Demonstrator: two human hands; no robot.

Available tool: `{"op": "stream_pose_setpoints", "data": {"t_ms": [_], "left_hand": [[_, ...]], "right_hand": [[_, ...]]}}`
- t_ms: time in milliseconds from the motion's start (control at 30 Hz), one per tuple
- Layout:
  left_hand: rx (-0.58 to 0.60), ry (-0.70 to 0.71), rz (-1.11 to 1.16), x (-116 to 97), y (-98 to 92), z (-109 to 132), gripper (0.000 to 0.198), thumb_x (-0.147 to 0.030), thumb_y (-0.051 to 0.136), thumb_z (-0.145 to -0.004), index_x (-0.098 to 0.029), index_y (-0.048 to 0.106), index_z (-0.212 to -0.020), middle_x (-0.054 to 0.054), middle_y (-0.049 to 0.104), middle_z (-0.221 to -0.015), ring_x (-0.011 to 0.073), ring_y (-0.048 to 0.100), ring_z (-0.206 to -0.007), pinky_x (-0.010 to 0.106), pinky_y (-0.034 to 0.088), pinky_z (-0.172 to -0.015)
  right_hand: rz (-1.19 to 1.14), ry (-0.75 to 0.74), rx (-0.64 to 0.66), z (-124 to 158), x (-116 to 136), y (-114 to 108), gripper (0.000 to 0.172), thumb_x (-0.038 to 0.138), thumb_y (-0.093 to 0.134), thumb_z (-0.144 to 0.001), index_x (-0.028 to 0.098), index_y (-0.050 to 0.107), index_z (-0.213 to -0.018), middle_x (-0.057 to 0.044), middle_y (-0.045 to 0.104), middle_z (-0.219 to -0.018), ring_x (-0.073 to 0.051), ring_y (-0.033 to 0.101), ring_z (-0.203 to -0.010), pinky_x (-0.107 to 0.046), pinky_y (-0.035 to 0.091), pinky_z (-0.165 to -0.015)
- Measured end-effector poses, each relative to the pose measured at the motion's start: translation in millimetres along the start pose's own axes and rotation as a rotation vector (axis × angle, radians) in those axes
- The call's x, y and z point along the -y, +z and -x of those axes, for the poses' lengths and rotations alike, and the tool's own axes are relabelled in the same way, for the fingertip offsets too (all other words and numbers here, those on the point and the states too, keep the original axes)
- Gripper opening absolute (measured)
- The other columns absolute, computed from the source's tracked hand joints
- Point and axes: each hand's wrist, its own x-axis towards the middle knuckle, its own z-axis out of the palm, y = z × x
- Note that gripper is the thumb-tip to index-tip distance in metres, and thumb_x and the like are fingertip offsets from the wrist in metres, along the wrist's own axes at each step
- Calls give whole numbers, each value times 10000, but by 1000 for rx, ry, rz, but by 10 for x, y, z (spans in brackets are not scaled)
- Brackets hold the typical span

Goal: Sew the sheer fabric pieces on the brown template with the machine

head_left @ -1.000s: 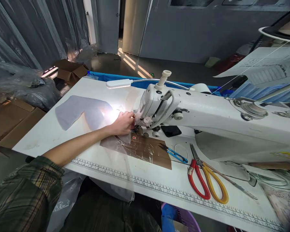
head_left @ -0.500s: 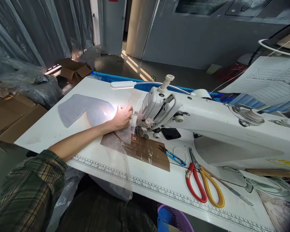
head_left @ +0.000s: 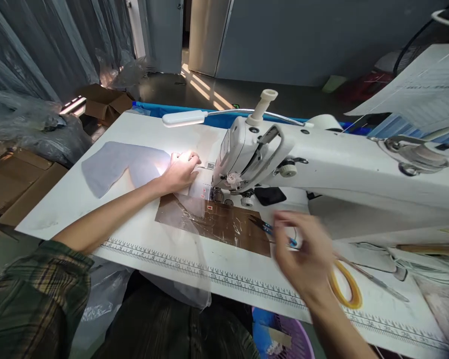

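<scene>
My left hand lies on the table just left of the sewing machine's needle area, its fingers loosely spread on sheer whitish fabric. That fabric runs under the presser foot area and hangs over the front edge. A pale grey-blue cut fabric piece lies flat to the left. My right hand, smeared by motion, hovers over the tools beside the blue thread snips. It partly covers the snips and most of the scissors, leaving a yellow handle visible. Whether its fingers touch the snips I cannot tell.
The white sewing machine spans the right side. A brown taped sheet lies before the needle, with a black flat object behind. A lamp reaches over the table. Tweezers lie right; cardboard boxes stand left.
My right hand has come into view from the lower right, over the scissors and snips. My left hand's fingers have loosened and flattened on the fabric. The view has shifted slightly.
</scene>
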Motion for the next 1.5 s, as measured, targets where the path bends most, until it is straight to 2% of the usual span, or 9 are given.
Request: {"op": "stream_pose_setpoints", "data": {"t_ms": [133,233,367,633,1000,1100,1267,1367,1500], "left_hand": [[38,223,47,-96,-33,306,261,-213,385,-973,-167,630,-1048,99,642,-1180,244,591,-1041,471,340,-975],[155,304,91,-178,2,498,300,-305,421,-986,-189,596,-1200,100,604,-1311,262,553,-1160,524,273,-1043],[193,293,0,-255,102,530,399,-348,390,-998,-153,500,-1328,159,459,-1459,317,452,-1285,574,237,-1066],[154,262,-35,-249,243,258,331,-297,343,-996,-142,584,-1161,170,552,-1302,331,465,-1233,591,245,-1062],[116,245,44,-172,323,211,351,-317,350,-996,-186,561,-1245,125,482,-1444,317,416,-1335,607,240,-1096],[48,256,36,-169,348,226,342,-295,357,-989,-165,562,-1231,145,484,-1434,313,433,-1323,599,250,-1091],[-183,430,28,-137,380,272,259,-135,412,-880,-165,643,-993,91,677,-1100,214,609,-983,517,291,-1067],[-196,594,50,-109,407,277,252,-98,425,-855,-180,659,-809,18,711,-898,150,605,-764,495,287,-1058],[-208,614,55,-97,424,270,255,-95,445,-843,-181,681,-797,7,722,-921,130,592,-713,447,326,-1017]], "right_hand": [[-101,-154,294,16,360,529,355,222,456,-934,178,579,-1265,-119,670,-1077,-224,645,-938,-347,551,-762],[11,-224,383,-13,434,695,350,233,466,-928,157,604,-1241,-150,630,-1115,-255,609,-954,-393,534,-793],[148,-228,383,-66,358,698,329,254,481,-927,149,634,-1198,-161,609,-1088,-269,573,-940,-401,504,-802],[388,-158,432,-207,321,739,346,242,442,-945,165,610,-1237,-159,632,-1013,-275,562,-855,-383,472,-721],[540,-45,521,-236,453,775,408,232,475,-940,200,542,-1341,-158,625,-1076,-275,570,-874,-386,459,-719],[572,15,572,-248,503,781,398,236,472,-946,207,552,-1334,-161,625,-1075,-270,580,-864,-381,453,-706],[621,34,578,-241,562,790,378,207,470,-935,184,570,-1300,-169,625,-1048,-296,582,-907,-376,441,-672],[624,21,556,-238,565,794,359,191,475,-925,179,586,-1266,-165,628,-1024,-284,578,-882,-369,431,-661],[616,12,523,-230,544,804,344,195,502,-911,191,602,-1240,-162,631,-1014,-271,572,-860,-352,414,-643]]}}
